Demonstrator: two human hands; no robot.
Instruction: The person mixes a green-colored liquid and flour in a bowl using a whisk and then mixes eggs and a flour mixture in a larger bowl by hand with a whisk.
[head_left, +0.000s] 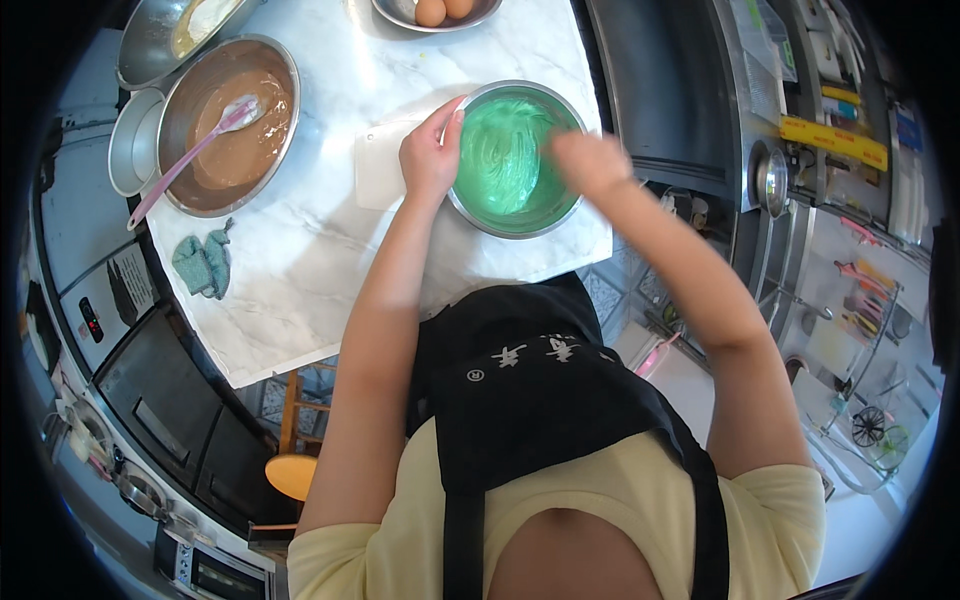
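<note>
A metal mixing bowl stands near the right edge of the marble-patterned tabletop. Glossy green batter in it shows swirl marks. My left hand grips the bowl's left rim, thumb along the rim and fingers outside. Over the right side of the bowl, my right hand is curled and blurred by motion; whatever it may hold is hidden. A flat whitish scraper lies on the table beside my left hand.
Brown batter fills part of a second metal bowl at left, with a pink-handled spatula resting across it. Behind it is a bowl of white powder. Eggs sit at the far edge. A green cloth lies front left; a stool stands below.
</note>
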